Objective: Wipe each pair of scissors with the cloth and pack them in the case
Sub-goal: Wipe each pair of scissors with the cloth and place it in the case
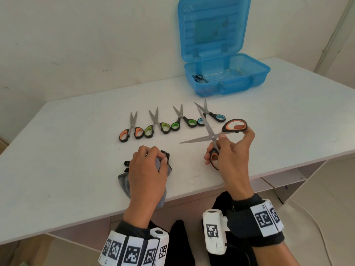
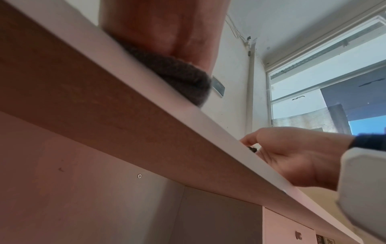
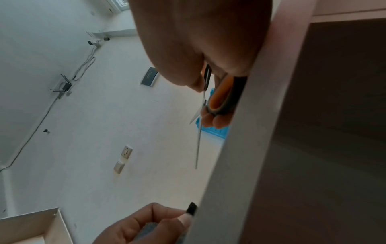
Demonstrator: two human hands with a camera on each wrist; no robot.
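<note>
The right hand [image 1: 230, 156] holds the large orange-handled scissors [image 1: 212, 136] above the table [image 1: 76, 150], blades spread wide, fingers through both loops; the left hand [image 1: 148, 169] clutches the grey cloth [image 1: 123, 181] near the table's front edge, the open blue case [image 1: 226, 77] sits behind four small scissors [image 1: 171, 121]

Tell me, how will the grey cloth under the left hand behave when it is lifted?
The grey cloth looks soft and bunched under the left hand, so it will probably droop rather than stay stiff. It seems light, and its fuzzy weave suggests it should not slip.
</note>
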